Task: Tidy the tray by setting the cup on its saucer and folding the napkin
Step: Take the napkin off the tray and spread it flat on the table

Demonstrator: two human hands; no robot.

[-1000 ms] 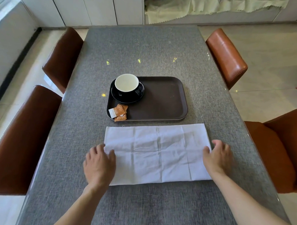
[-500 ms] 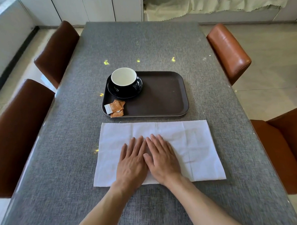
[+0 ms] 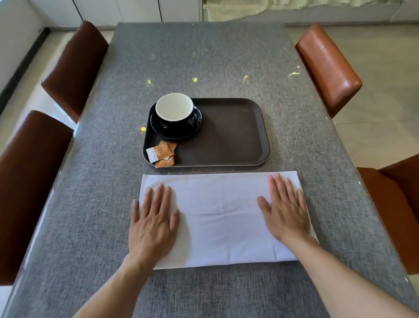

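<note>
While the cup (image 3: 174, 109) sits on its saucer (image 3: 178, 131), both hands (image 3: 153, 223) flat, released, on the napkin (image 3: 220, 218).

Two bare forearms reach in from the bottom edge, with no sleeves showing. The left hand (image 3: 153, 223) and right hand (image 3: 286, 210) are bare, with short nails.

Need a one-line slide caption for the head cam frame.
Both hands, left and right, press flat on the white napkin; the cup sits on its saucer on the tray.
</note>
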